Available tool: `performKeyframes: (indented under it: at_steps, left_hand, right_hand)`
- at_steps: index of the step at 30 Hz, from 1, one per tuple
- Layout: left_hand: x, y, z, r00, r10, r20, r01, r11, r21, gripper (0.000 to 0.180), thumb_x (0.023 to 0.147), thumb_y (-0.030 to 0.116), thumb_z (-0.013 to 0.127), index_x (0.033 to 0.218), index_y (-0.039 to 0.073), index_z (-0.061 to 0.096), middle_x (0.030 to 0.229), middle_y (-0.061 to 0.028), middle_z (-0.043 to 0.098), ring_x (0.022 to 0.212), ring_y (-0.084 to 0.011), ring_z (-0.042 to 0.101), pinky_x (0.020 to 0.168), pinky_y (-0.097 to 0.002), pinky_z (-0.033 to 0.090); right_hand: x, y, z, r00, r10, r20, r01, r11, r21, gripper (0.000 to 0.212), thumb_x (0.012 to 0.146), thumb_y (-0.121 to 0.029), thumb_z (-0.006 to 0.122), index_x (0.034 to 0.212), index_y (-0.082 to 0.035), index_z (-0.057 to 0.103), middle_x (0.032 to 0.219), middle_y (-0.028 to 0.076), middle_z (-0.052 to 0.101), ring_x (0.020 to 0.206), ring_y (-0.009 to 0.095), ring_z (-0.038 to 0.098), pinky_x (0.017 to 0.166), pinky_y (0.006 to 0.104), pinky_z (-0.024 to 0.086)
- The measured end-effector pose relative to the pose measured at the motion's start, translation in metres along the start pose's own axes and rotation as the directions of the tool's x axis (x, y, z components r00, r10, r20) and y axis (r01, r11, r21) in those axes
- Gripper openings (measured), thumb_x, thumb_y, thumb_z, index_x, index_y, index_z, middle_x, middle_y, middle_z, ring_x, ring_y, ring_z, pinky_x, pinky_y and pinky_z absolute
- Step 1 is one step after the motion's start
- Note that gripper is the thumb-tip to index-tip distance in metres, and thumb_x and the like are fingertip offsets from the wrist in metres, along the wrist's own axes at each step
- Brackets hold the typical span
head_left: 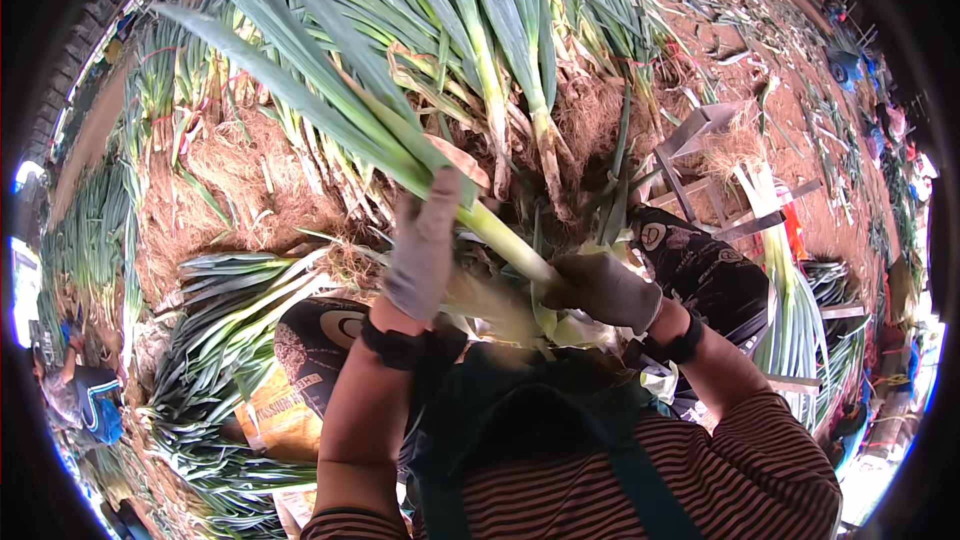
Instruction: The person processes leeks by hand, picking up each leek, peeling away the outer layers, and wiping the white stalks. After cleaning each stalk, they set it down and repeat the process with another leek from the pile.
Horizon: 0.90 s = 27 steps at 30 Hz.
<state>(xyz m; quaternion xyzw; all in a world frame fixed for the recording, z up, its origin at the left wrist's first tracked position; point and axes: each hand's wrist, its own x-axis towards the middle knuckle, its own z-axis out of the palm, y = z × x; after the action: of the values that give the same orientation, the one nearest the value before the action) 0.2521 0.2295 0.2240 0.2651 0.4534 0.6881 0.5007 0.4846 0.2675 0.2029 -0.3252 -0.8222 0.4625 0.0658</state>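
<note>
Leek point(503, 239) held slantwise in front of the worker's body: its long axis runs from the upper left, where green leaves point(385, 145) fan outward, down to the lower right, where the pale stem comes in close to the body. Two gloved hands share the hold. The left hand point(422, 255) grasps the leek at the base of its leaves, thumb laid along the top, the other fingers mostly hidden behind. The right hand point(608, 290) is clenched at the pale end; whether it clasps the stem itself or only an outer layer, the view does not tell. A short length of stem lies exposed between the two grips, so the right hand is nearer the pale end and the left nearer the leaf tips. Just below the stem, a pale blur is too smeared to identify. Beyond the hands lies a heap of leeks point(490, 70), roots toward the worker; to the right, more leeks point(785, 280) rest across a wooden frame point(700, 128).
</note>
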Motion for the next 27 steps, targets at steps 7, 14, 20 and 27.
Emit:
performKeyframes:
  at_steps: [7,14,20,27]
  left_hand:
    - [0.002,-0.042,-0.027,0.929,0.277,0.243,-0.361,0.821,0.442,0.055,0.086,0.046,0.07,0.123,0.007,0.056,0.084,-0.0018,0.06,0.069,-0.0136,0.057,0.062,-0.0263,0.048]
    - [0.005,-0.017,-0.015,0.994,0.109,0.024,-0.109,0.994,-0.025,0.041,0.096,0.031,0.057,0.131,0.01,0.051,0.081,0.001,0.056,0.068,-0.0113,0.055,0.059,-0.0231,0.047]
    - [0.014,-0.018,-0.032,0.995,0.08,-0.057,-0.084,0.994,-0.068,0.034,0.098,0.021,0.053,0.13,0.009,0.051,0.088,0.0038,0.053,0.073,-0.0061,0.056,0.062,-0.0215,0.05]
    - [0.012,-0.005,-0.03,0.975,0.201,-0.095,-0.213,0.968,-0.135,0.042,0.087,0.009,0.062,0.126,0.003,0.05,0.094,-0.0018,0.056,0.076,-0.0122,0.058,0.066,-0.026,0.053]
  right_hand:
    - [0.01,-0.014,0.01,0.983,-0.146,-0.107,0.129,0.979,-0.156,0.019,0.088,-0.02,0.067,0.095,-0.003,0.068,0.08,0.01,0.065,0.069,0.015,0.062,0.064,0.0312,0.049]
    - [0.003,-0.021,0.011,0.956,0.195,-0.221,0.028,0.686,0.727,0.018,0.086,-0.01,0.071,0.097,0.002,0.065,0.098,0.005,0.07,0.088,0.011,0.064,0.082,0.0272,0.052]
    - [0.014,-0.014,0.0,0.964,0.154,-0.219,-0.001,0.818,0.575,0.036,0.081,-0.012,0.075,0.111,0.002,0.06,0.11,0.009,0.067,0.101,0.013,0.061,0.09,0.0275,0.049]
    - [0.041,-0.034,0.02,0.994,0.013,-0.104,0.001,0.991,0.137,0.033,0.075,-0.015,0.081,0.098,0.001,0.064,0.088,0.004,0.067,0.08,0.009,0.061,0.074,0.0259,0.051]
